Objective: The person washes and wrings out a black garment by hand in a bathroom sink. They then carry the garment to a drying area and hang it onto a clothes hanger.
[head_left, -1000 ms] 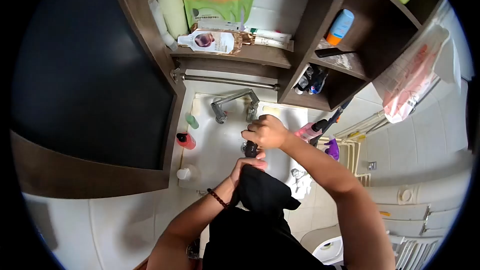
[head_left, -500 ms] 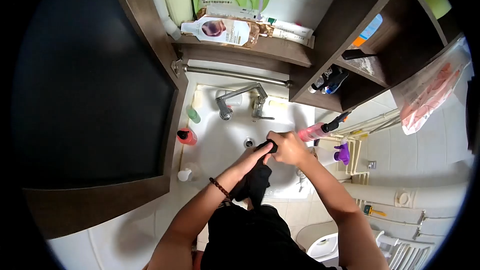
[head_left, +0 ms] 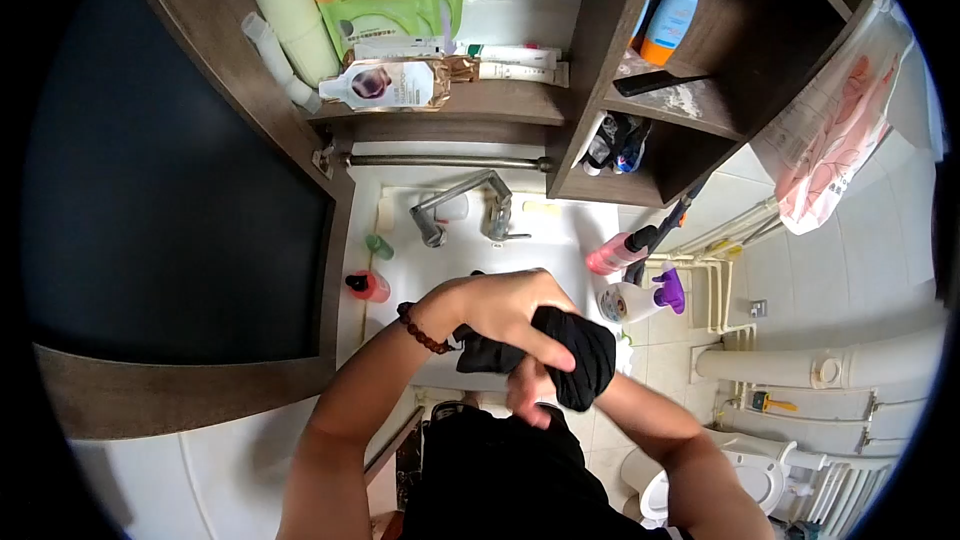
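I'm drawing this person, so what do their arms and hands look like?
The left arm and right arm show no sleeves. The left hand and right hand wear no gloves, though the right is partly hidden. A bracelet of round, dark reddish-brown beads circles the left wrist.

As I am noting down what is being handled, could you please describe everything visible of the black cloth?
The black cloth looks soft and plain, with no print visible. It is bunched: a rounded, closely creased bulge shows at the right of the picture, and more dark folds lie left of it, below the left hand. That hand's thumb lies across the bulge; the right hand is partly hidden against it. It is held up in front of the person's body. Its full shape and any wetness cannot be told.
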Available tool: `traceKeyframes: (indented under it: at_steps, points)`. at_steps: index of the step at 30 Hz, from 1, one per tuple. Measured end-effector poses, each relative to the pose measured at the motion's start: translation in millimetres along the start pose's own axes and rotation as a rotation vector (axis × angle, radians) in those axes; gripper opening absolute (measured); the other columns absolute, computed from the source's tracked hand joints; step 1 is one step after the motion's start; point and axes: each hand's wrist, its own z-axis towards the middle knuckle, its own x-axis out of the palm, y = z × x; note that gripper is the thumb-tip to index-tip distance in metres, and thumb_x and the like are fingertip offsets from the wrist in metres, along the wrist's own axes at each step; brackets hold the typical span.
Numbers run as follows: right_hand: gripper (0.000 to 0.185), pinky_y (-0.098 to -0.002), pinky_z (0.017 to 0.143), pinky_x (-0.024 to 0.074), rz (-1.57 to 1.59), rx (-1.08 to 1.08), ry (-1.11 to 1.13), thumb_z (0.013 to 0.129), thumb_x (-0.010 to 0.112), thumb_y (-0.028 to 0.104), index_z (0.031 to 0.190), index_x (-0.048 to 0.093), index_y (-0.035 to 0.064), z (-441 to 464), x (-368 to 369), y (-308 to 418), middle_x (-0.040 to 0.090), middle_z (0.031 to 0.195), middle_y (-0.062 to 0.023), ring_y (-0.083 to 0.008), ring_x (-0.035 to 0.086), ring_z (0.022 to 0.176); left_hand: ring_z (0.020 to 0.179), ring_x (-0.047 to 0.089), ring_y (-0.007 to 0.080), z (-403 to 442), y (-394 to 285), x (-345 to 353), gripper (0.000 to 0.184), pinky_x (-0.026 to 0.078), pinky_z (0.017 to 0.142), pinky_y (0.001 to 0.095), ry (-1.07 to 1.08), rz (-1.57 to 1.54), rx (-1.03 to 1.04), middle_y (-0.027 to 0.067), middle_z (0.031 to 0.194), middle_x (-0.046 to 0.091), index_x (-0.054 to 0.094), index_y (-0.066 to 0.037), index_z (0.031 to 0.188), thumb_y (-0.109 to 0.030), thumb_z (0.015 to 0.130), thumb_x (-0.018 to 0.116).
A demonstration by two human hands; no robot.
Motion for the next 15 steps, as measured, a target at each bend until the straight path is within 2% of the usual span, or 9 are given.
traceKeyframes:
  at_steps: [2,4,5,7,8,9,11,12,15]
  points:
    - [0.067,-0.0512,0.105,0.0454,-0.064,0.080,0.234,0.098,0.051,0.039,0.143,0.044,-0.0109,50.1,5.7,-18.9,0.055,0.138,-0.0319,-0.0452,0.060,0.121,0.059,0.052,0.0085,9.4,-18.0,4.9,0.033,0.044,0.055,0.0304,0.081,-0.015,0.070,0.0095,0.062,0.061,0.063,0.006,0.077,-0.021,0.080,0.083]
    - [0.076,-0.0470,0.098,0.0516,-0.157,0.100,0.353,0.089,0.069,0.037,0.144,0.044,-0.0095,95.3,24.4,-31.4,0.060,0.131,-0.0298,-0.0412,0.064,0.115,0.051,0.044,0.0116,13.6,-26.0,12.4,0.041,0.038,0.050,0.0323,0.132,-0.111,0.094,0.0101,0.055,0.050,0.054,0.003,0.067,-0.023,0.078,0.084]
    - [0.082,-0.0449,0.094,0.0547,-0.204,0.106,0.413,0.084,0.078,0.036,0.144,0.044,-0.0089,117.8,33.8,-37.6,0.062,0.127,-0.0287,-0.0392,0.066,0.111,0.066,0.061,0.0125,14.2,-32.8,8.6,0.035,0.051,0.062,0.0297,0.203,-0.037,0.054,0.0129,0.074,0.069,0.067,0.007,0.085,-0.024,0.078,0.082]
    - [0.078,-0.0430,0.088,0.0527,-0.161,0.043,0.487,0.084,0.078,0.037,0.138,0.045,-0.0079,139.6,57.3,-51.5,0.061,0.119,-0.0259,-0.0366,0.064,0.104,0.064,0.059,0.0119,14.9,-45.2,10.1,0.035,0.049,0.060,0.0303,0.242,0.037,0.094,0.0127,0.070,0.067,0.065,0.006,0.080,-0.024,0.077,0.083]
    - [0.076,-0.0421,0.085,0.0517,-0.099,0.005,0.504,0.084,0.078,0.038,0.136,0.046,-0.0075,143.2,66.4,-58.3,0.061,0.116,-0.0245,-0.0353,0.063,0.100,0.056,0.055,0.0145,14.5,-45.8,12.6,0.039,0.045,0.055,0.0313,0.220,0.054,0.180,0.0122,0.062,0.059,0.057,0.003,0.071,-0.025,0.076,0.083]
    - [0.073,-0.0411,0.082,0.0507,-0.046,-0.030,0.514,0.084,0.078,0.038,0.133,0.047,-0.0070,143.6,73.1,-62.4,0.060,0.112,-0.0230,-0.0340,0.062,0.096,0.056,0.055,0.0145,13.9,-47.7,13.9,0.039,0.045,0.055,0.0313,0.220,0.058,0.178,0.0122,0.062,0.059,0.057,0.003,0.071,-0.025,0.076,0.083]
    - [0.069,-0.0393,0.075,0.0488,0.041,-0.086,0.522,0.084,0.078,0.040,0.127,0.049,-0.0061,141.9,82.7,-70.0,0.059,0.104,-0.0202,-0.0314,0.060,0.089,0.050,0.050,0.0183,11.8,-51.9,18.6,0.044,0.041,0.050,0.0320,0.229,0.157,0.309,0.0116,0.056,0.051,0.051,0.001,0.065,-0.025,0.075,0.084]
    - [0.067,-0.0384,0.072,0.0478,0.080,-0.108,0.522,0.084,0.078,0.040,0.124,0.050,-0.0057,141.0,86.6,-73.5,0.059,0.100,-0.0188,-0.0302,0.059,0.085,0.047,0.046,0.0217,10.4,-53.4,28.2,0.048,0.038,0.047,0.0328,0.181,0.026,0.348,0.0108,0.054,0.046,0.046,-0.001,0.062,-0.026,0.074,0.085]
    - [0.062,-0.0356,0.063,0.0449,0.153,-0.156,0.528,0.084,0.078,0.042,0.116,0.052,-0.0043,138.7,95.7,-78.7,0.057,0.089,-0.0145,-0.0263,0.056,0.073,0.047,0.046,0.0226,8.1,-67.4,33.0,0.048,0.038,0.047,0.0333,0.264,0.041,0.395,0.0103,0.054,0.046,0.046,-0.002,0.061,-0.028,0.073,0.085]
